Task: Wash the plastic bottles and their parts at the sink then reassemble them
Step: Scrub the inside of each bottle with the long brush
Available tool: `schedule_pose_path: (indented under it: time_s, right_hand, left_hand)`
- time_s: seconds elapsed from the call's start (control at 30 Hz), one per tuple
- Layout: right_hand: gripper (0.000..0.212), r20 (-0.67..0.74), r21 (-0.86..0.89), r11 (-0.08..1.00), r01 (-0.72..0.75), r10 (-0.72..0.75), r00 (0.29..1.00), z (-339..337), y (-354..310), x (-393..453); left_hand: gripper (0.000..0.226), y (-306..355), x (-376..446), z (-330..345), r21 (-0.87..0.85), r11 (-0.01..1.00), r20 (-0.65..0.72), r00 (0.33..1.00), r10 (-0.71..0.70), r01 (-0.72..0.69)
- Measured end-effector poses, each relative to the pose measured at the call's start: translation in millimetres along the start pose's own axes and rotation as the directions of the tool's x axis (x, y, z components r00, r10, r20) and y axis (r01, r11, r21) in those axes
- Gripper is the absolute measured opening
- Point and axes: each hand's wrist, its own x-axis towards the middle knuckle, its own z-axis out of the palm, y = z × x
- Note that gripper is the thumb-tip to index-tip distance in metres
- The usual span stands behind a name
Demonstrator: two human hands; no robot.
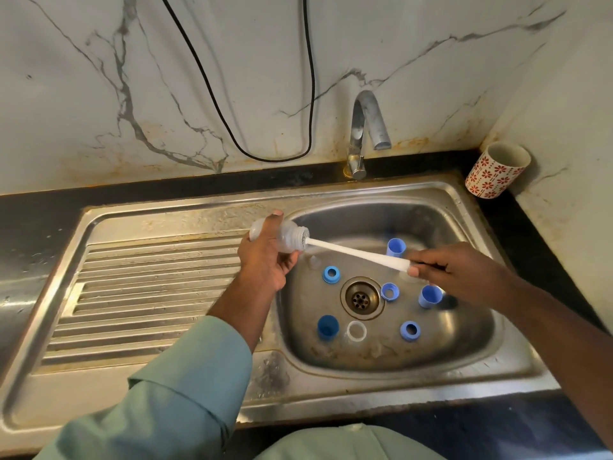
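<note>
The left hand (265,260) has its fingers curled round a clear bottle (285,237) lying sideways. The right hand (454,270) pinches a white brush (355,252), its head in the bottle's mouth. Below both, blue caps (396,249) and rings (331,274) lie in the sink (464,343).

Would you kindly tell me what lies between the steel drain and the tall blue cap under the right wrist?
In the head view, a small blue ring cap lies between the drain and tall blue cap.

Blue caps (327,326) and rings (331,274); white brush handle (355,252); cup (496,170) patterned with red flowers; pale green sleeve (185,386).
</note>
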Motion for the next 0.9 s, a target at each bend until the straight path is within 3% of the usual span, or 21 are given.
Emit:
schedule_pose_path:
  time_s: [0.03,0.1,0.17,0.23,0.3,0.37,0.4,0.43,0.47,0.5,0.53,0.57,0.6,0.63,0.67,0.7,0.77,0.8,0.83,0.87,0.9]
  right_hand:
    - [0.017,0.081,0.163,0.984,-0.075,0.062,0.995,-1.3,-1.6,0.4]
    - [0.028,0.144,0.173,0.977,-0.121,0.096,0.985,-3.1,-6.7,-1.0]
    - [0.024,0.020,-0.257,0.966,0.014,-0.009,1.000,-4.1,-6.9,-2.0]
    - [0.019,-0.147,-0.596,0.779,0.194,-0.344,0.928,-6.5,-5.0,-3.7]
    - [0.020,-0.233,-0.720,0.651,0.241,-0.554,0.799,-5.5,-6.2,-7.5]
    - [0.022,-0.265,-0.737,0.642,0.213,-0.564,0.782,-0.7,-1.9,-9.9]
    - [0.023,-0.284,-0.687,0.704,0.179,-0.487,0.826,3.1,-3.6,-10.8]
    - [0.024,-0.281,-0.524,0.843,0.120,-0.304,0.911,3.4,-10.8,-11.5]
    - [0.026,-0.198,-0.244,0.970,-0.002,-0.048,0.979,0.8,-20.3,-11.7]
    - [0.027,0.002,0.104,0.980,-0.168,0.169,0.986,-1.1,-29.3,-11.9]
    - [0.029,0.186,0.379,0.864,-0.331,0.279,0.942,-3.0,-31.2,-11.8]
    - [0.030,0.282,0.486,0.781,-0.391,0.283,0.917,-3.8,-27.9,-11.5]
    - [0.028,0.304,0.494,0.777,-0.389,0.265,0.915,-3.4,-27.4,-10.9]
    - [0.021,0.222,0.410,0.861,-0.302,0.227,0.948,-1.0,-22.7,-12.1]
    - [0.016,0.081,0.171,0.973,-0.157,0.144,0.986,-0.4,-17.3,-12.7]
    - [0.017,-0.102,-0.164,0.986,-0.026,0.009,0.995,-1.3,-13.4,-11.7]
    - [0.019,-0.273,-0.516,0.848,0.121,-0.296,0.915,2.1,-7.4,-9.7]
    - [0.019,-0.267,-0.466,0.878,0.108,-0.256,0.929,2.7,-7.9,-11.0]
    - [0.018,-0.198,-0.246,0.969,0.029,-0.080,0.977,-2.0,-16.7,-12.4]
    - [0.019,-0.045,0.078,0.993,-0.091,0.095,0.994,-5.9,-27.2,-12.6]
    - [0.022,0.197,0.364,0.886,-0.287,0.228,0.954,-4.9,-29.8,-12.3]
  left_hand:
    - [0.051,0.9,-0.4,-0.4,0.003,1.000,0.002,1.000,0.011,-0.011]
    - [0.046,2.0,-0.8,-0.8,0.003,0.999,-0.001,0.999,0.043,-0.043]
    - [0.044,1.0,-1.6,0.2,0.005,0.996,-0.007,0.996,0.093,-0.093]
    - [0.045,0.6,-2.4,1.9,-0.014,0.993,-0.022,0.993,0.113,-0.113]
    - [0.047,1.9,-2.6,3.1,-0.054,0.993,-0.025,0.994,0.104,-0.105]
    - [0.047,2.8,-3.2,4.0,-0.077,0.992,-0.018,0.995,0.096,-0.098]
    - [0.046,2.9,-2.8,3.8,-0.073,0.992,-0.014,0.995,0.097,-0.098]
    - [0.043,3.2,-2.6,3.8,-0.064,0.993,-0.004,0.995,0.102,-0.102]
    - [0.039,3.1,-2.8,3.6,-0.053,0.993,0.010,0.994,0.106,-0.105]
    - [0.038,3.9,-3.4,3.5,-0.044,0.993,0.025,0.994,0.108,-0.107]
    - [0.041,5.0,-3.3,3.5,-0.033,0.993,0.035,0.993,0.111,-0.110]
    - [0.047,6.5,-2.8,3.3,-0.021,0.994,0.038,0.993,0.111,-0.110]
    - [0.053,7.2,-2.2,3.2,-0.010,0.994,0.036,0.993,0.112,-0.112]
    - [0.056,7.3,-1.7,3.5,-0.003,0.993,0.030,0.993,0.118,-0.118]
    - [0.056,6.6,-1.7,3.2,0.004,0.992,0.023,0.992,0.126,-0.126]
    - [0.056,5.2,-1.7,2.9,0.006,0.992,0.019,0.992,0.126,-0.126]
    - [0.056,2.4,-1.6,3.3,-0.014,0.994,0.014,0.994,0.105,-0.104]
    - [0.057,1.6,-1.7,3.3,-0.029,0.995,0.012,0.996,0.093,-0.093]
    - [0.057,1.5,-1.1,4.1,-0.045,0.995,0.013,0.996,0.087,-0.086]
    - [0.057,1.8,0.0,4.4,-0.056,0.995,0.019,0.996,0.084,-0.083]
    - [0.058,2.9,1.8,4.2,-0.059,0.995,0.030,0.996,0.083,-0.081]
